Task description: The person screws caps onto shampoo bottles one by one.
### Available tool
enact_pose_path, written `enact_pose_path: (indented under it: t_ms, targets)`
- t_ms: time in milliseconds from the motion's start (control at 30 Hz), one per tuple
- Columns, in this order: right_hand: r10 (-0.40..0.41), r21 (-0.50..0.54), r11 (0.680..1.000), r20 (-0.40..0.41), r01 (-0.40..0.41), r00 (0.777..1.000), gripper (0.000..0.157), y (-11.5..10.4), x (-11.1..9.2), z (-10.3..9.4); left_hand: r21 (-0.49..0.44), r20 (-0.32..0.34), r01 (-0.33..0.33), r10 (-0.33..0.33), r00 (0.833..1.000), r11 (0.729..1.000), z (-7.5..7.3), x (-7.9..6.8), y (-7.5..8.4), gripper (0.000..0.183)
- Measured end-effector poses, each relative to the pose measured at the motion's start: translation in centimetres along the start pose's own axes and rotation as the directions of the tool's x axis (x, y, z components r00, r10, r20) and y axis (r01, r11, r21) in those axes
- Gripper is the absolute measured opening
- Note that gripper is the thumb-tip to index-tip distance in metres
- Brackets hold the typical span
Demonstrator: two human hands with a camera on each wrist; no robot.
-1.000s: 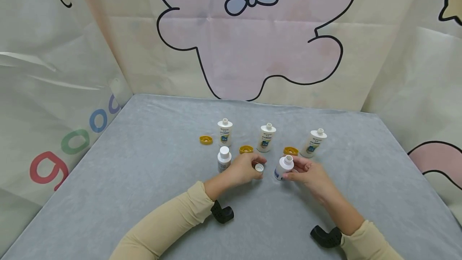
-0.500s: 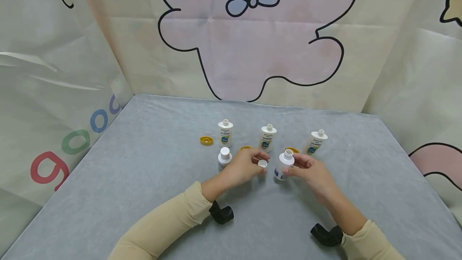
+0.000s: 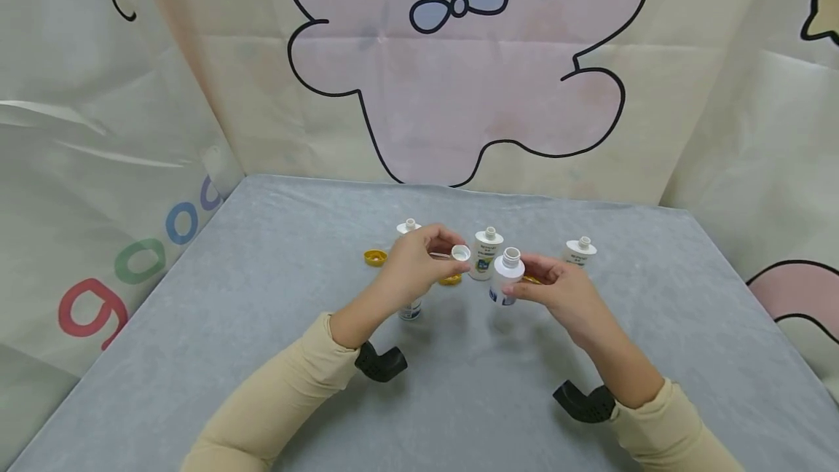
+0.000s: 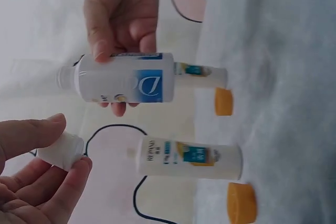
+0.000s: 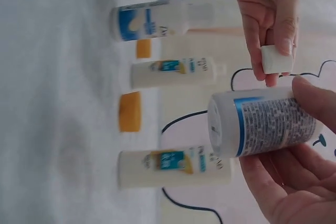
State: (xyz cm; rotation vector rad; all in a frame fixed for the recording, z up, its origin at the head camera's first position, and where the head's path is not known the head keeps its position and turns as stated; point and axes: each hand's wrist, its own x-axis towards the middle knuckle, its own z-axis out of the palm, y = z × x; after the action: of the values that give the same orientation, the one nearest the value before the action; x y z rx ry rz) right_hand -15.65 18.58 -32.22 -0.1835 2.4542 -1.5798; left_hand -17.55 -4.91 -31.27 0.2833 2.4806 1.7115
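My left hand (image 3: 414, 262) pinches a small white screw cap (image 3: 461, 253) between thumb and fingers, its hollow side facing up. My right hand (image 3: 565, 290) grips a small white bottle (image 3: 507, 277) by its side, with the neck uncovered. In the left wrist view this bottle (image 4: 123, 78) shows a blue label and is raised off the table. Its printed back faces the right wrist view, where the cap (image 5: 276, 60) is held apart from it. A second small bottle (image 3: 411, 309) stands on the table, mostly hidden behind my left hand; its cap end is covered in the head view.
Three taller white bottles with bare necks stand behind: left (image 3: 410, 226), middle (image 3: 486, 253) and right (image 3: 580, 250). Yellow caps lie near them, one at far left (image 3: 375, 258), one in the middle (image 3: 451, 280). Grey cloth (image 3: 472, 399) covers the table.
My right hand has lifted the small bottle off the table, slightly away from me. My left hand has moved up and to the left with the cap, now covering the second small bottle.
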Motion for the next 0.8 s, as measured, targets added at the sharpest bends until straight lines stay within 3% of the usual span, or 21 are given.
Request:
enact_pose_path:
  t_ms: [333, 667, 800]
  targets:
    - [-0.055, 0.064, 0.997, 0.075, 0.05, 0.996, 0.056, -1.8, 0.6, 1.0, -0.037, -0.007, -0.062, 0.062, 0.998, 0.997, -1.3, -0.1, 0.2, 0.029]
    - [-0.116, 0.046, 0.993, 0.069, 0.113, 0.991, 0.056, -1.6, 0.6, 1.6, -0.002, 0.064, -0.122, 0.122, 0.99, 0.992, -1.7, -0.4, 0.0, 0.037]
    - [-0.117, 0.061, 0.992, 0.058, 0.113, 0.991, 0.055, -1.5, 0.7, 1.7, -0.014, 0.073, -0.117, 0.117, 0.99, 0.993, -1.8, -0.3, 0.1, 0.035]
